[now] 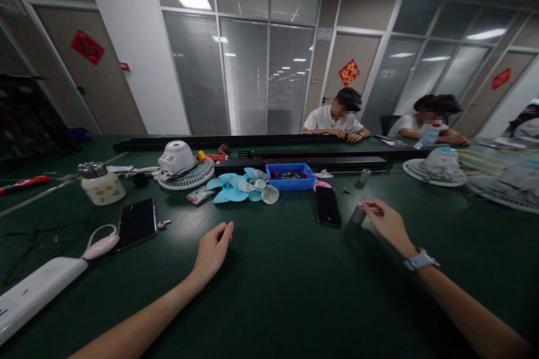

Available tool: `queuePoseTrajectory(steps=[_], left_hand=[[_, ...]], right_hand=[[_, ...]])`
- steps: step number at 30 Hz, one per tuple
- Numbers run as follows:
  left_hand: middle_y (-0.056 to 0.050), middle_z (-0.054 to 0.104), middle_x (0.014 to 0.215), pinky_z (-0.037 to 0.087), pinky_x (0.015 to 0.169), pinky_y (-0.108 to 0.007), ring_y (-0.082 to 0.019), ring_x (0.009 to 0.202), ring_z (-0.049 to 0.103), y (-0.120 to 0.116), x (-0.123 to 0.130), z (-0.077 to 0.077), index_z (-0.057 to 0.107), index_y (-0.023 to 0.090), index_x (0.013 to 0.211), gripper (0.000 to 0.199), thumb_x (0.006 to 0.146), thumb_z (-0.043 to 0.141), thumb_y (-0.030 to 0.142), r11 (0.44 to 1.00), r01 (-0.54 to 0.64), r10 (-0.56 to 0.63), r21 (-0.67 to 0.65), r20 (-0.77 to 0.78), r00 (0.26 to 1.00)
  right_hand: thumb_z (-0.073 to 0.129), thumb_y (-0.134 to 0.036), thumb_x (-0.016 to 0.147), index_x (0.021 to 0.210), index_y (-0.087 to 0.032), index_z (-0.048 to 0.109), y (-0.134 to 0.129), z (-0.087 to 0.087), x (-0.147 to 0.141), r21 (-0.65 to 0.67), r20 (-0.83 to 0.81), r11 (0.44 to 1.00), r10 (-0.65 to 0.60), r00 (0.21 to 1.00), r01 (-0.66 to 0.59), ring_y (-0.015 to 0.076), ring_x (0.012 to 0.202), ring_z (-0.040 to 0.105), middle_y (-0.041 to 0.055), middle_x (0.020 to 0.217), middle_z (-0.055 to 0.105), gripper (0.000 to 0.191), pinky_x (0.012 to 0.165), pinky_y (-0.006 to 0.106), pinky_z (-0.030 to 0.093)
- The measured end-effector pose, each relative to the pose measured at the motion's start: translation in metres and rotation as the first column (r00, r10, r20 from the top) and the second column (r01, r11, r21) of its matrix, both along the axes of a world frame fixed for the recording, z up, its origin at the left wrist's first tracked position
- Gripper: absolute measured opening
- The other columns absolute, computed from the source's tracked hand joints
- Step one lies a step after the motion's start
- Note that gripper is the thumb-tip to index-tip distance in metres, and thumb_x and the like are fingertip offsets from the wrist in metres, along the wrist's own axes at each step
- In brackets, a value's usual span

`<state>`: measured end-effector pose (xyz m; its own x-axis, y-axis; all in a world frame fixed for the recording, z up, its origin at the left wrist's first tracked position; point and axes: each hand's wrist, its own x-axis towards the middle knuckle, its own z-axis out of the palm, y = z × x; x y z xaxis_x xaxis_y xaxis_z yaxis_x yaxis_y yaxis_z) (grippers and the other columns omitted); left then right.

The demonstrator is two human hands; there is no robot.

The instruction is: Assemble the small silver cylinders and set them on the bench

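My right hand [386, 225] is on the right side of the green table, thumb and fingertips pinched at the top of a small grey cylinder [359, 214], which leans slightly. A second grey cylinder [365, 176] stands just behind it. Left of the pinched fingers lies a black phone [328, 206] with a pink thing [322, 184] at its far end. My left hand [213, 249] rests low over the table with its fingers curled and thumb against the index finger; nothing shows in it. Nearest to that hand are light-blue fan blades [236, 186].
A blue bin [290, 184] holds wires. Fan parts [185, 173] stand at left and more fan housings [438, 168] at right. On the left are a jar [102, 190], another phone [137, 223] and a white power strip [40, 294]. Two people sit across the table.
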<state>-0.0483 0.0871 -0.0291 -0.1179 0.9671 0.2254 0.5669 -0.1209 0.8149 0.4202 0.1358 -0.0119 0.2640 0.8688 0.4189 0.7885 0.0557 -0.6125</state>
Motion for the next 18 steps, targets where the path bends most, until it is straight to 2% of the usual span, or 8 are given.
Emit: queuePoseTrajectory(steps=[4, 9, 12, 16, 18], left_hand=[[0.002, 0.048, 0.057, 0.032, 0.059, -0.027, -0.018, 0.059, 0.049, 0.0, 0.001, 0.002, 0.049, 0.02, 0.061, 0.047, 0.088, 0.039, 0.058, 1.0, 0.003, -0.003, 0.006, -0.001, 1.0], [0.002, 0.048, 0.057, 0.032, 0.059, -0.027, -0.018, 0.06, 0.049, 0.0, 0.001, 0.001, 0.049, 0.02, 0.061, 0.047, 0.088, 0.04, 0.058, 1.0, 0.008, -0.008, 0.014, -0.007, 1.0], [0.002, 0.047, 0.057, 0.032, 0.059, -0.027, -0.018, 0.059, 0.049, 0.001, 0.0, -0.001, 0.049, 0.02, 0.061, 0.047, 0.089, 0.04, 0.058, 1.0, 0.007, -0.007, 0.012, -0.004, 1.0], [0.002, 0.046, 0.056, 0.032, 0.06, -0.027, -0.018, 0.06, 0.049, 0.002, 0.0, -0.002, 0.048, 0.02, 0.061, 0.048, 0.09, 0.039, 0.058, 1.0, 0.015, -0.015, 0.018, 0.003, 1.0], [0.003, 0.047, 0.056, 0.032, 0.059, -0.027, -0.018, 0.059, 0.049, 0.001, 0.001, -0.002, 0.049, 0.02, 0.061, 0.048, 0.09, 0.039, 0.057, 1.0, 0.016, -0.016, 0.018, 0.003, 1.0]], right_hand=[[0.051, -0.055, 0.082, 0.097, -0.022, 0.07, 0.001, -0.001, -0.001, -0.022, -0.013, 1.0, 0.001, 1.0, -0.002, 0.0268, 0.085, 0.071, 0.0087, 0.097, 0.075, 0.041, 0.075, 0.039, 0.055], [0.058, -0.059, 0.076, 0.114, -0.022, 0.068, 0.002, -0.012, 0.0, -0.057, -0.032, 0.998, 0.007, 0.999, -0.009, 0.0278, 0.088, 0.071, 0.0084, 0.099, 0.075, 0.054, 0.079, 0.041, 0.055], [0.064, -0.059, 0.071, 0.106, -0.02, 0.07, 0.002, -0.018, 0.002, -0.091, -0.056, 0.996, 0.006, 0.998, -0.011, 0.0288, 0.088, 0.071, 0.0086, 0.095, 0.076, 0.053, 0.081, 0.042, 0.055], [0.064, -0.059, 0.072, 0.103, -0.018, 0.071, -0.003, -0.007, -0.013, -0.055, -0.086, 0.998, -0.011, 0.996, 0.006, 0.03, 0.089, 0.07, 0.0095, 0.093, 0.076, 0.052, 0.083, 0.044, 0.054], [0.063, -0.06, 0.074, 0.108, -0.017, 0.069, -0.013, 0.006, -0.039, -0.024, -0.112, 0.997, 0.067, 0.991, -0.07, 0.0296, 0.092, 0.07, 0.0105, 0.098, 0.075, 0.055, 0.085, 0.044, 0.053]])
